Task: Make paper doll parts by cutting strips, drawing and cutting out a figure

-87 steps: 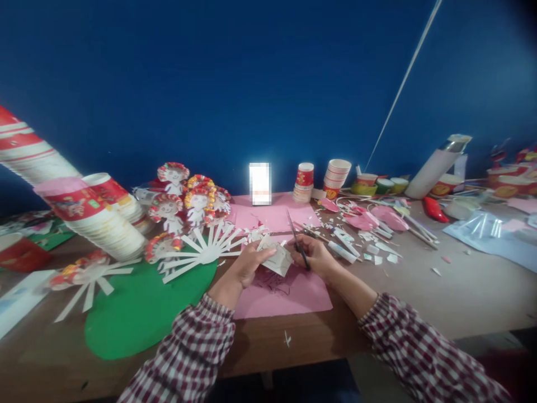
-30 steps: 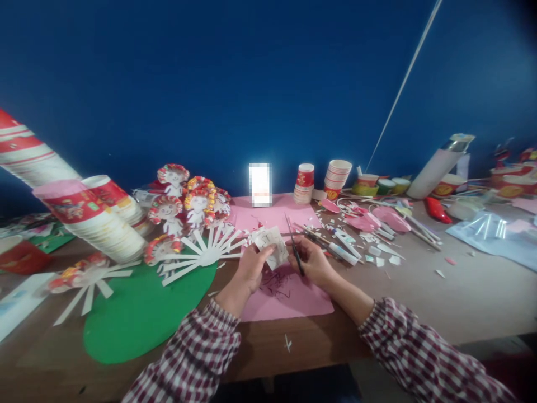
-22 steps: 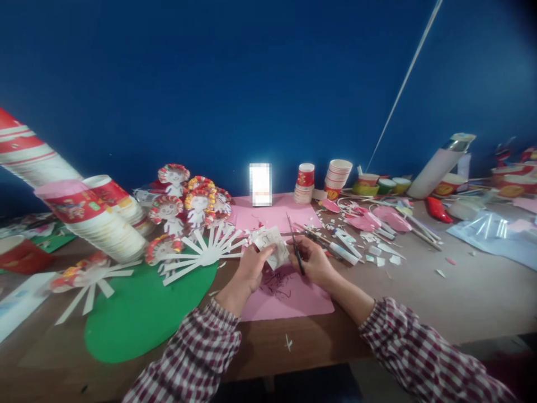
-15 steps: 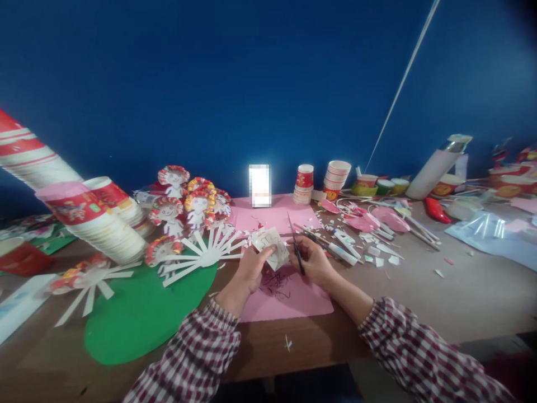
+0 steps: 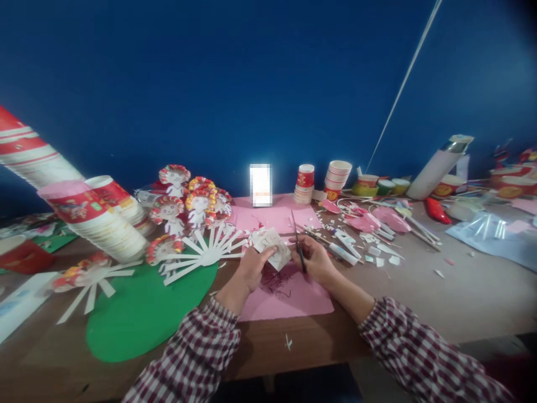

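My left hand (image 5: 250,270) is closed on a small whitish piece of paper (image 5: 277,254) with dark drawn lines, the thumb lying across its face. Just to the right, my right hand (image 5: 316,260) grips dark scissors (image 5: 299,249), seen nearly edge-on with the slim point up and away from me. A small gap shows between the blades and the paper. Both hands are above a pink sheet (image 5: 289,305) strewn with thin dark strips or marks, which I cannot tell apart.
White fan-shaped paper strips (image 5: 207,257) and a green sheet (image 5: 146,313) lie left, near paper figures (image 5: 170,210). Stacked paper cups (image 5: 104,224) lean at far left; more cups (image 5: 305,176) stand behind. Paper scraps (image 5: 380,261), sticks and a tilted bottle (image 5: 438,168) are on the right.
The paper in my left hand has turned slightly. The scissors in my right hand have shifted a little to the right, away from the paper.
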{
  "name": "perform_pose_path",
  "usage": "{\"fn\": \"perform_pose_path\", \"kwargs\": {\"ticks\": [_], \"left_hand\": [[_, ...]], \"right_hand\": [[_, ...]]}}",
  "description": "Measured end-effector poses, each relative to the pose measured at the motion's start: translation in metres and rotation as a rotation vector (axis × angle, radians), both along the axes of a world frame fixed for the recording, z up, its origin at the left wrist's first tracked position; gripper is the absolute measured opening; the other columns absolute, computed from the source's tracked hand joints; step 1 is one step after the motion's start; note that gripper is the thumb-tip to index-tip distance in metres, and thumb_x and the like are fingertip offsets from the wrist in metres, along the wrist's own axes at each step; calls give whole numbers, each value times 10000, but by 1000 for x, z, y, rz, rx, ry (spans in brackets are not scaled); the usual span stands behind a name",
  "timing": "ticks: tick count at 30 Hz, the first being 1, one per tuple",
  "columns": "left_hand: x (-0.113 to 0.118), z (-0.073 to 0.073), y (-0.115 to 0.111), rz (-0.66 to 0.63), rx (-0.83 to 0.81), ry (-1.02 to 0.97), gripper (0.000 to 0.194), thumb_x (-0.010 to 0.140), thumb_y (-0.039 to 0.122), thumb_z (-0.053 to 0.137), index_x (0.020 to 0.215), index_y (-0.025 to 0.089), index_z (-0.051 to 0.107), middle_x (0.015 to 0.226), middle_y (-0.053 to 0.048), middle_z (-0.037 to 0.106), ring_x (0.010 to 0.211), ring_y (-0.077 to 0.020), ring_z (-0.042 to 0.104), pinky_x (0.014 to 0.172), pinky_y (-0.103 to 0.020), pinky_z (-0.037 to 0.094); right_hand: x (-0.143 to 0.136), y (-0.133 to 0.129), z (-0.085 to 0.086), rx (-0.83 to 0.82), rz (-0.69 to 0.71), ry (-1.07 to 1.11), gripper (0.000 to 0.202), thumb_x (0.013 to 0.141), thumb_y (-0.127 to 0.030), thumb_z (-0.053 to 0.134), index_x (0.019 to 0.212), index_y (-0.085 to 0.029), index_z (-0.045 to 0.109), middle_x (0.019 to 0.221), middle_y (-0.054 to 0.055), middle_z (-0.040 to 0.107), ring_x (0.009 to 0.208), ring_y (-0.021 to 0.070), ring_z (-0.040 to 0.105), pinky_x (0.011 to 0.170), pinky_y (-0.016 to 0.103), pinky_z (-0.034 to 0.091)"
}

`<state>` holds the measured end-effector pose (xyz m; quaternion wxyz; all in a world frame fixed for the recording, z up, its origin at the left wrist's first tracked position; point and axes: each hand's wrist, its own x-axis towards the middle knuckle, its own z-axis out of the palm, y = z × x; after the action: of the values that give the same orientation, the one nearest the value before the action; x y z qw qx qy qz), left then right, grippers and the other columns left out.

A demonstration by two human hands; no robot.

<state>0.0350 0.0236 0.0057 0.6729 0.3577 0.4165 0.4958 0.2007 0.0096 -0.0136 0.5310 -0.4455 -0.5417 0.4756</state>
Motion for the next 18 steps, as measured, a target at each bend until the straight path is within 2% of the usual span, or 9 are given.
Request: {"fn": "perform_pose_path", "kwargs": {"ticks": [4,11,16,18], "left_hand": [[0,-2,1,-11,12,-5,381,545,254,857,866,122,699,893,-94,751,771,-215,690,746,-320,531],[2,-1,-1,3,8,-23,374,543,225,849,869,120,700,866,-83,746,744,-195,679,710,-294,527],[-4,2,2,64,-28,-87,348,596,236,825,895,119,690,809,-57,726,671,-166,652,593,-261,505],[-8,4,5,112,-74,-138,294,609,222,816,847,104,688,780,-56,715,666,-153,647,590,-247,502]], "right_hand": [[0,-1,1,-1,7,1,380,657,-268,759,971,-164,573,649,-41,589,566,108,537,534,233,400],[0,-2,3,-13,10,-11,385,663,-297,763,972,-170,570,656,-37,576,572,111,524,543,244,391],[-3,-7,13,-47,46,50,414,650,-339,790,965,-177,576,668,-41,555,627,119,540,601,255,437],[-5,-9,16,-67,68,53,418,671,-388,780,972,-178,578,657,-45,537,600,111,514,559,241,416]]}}
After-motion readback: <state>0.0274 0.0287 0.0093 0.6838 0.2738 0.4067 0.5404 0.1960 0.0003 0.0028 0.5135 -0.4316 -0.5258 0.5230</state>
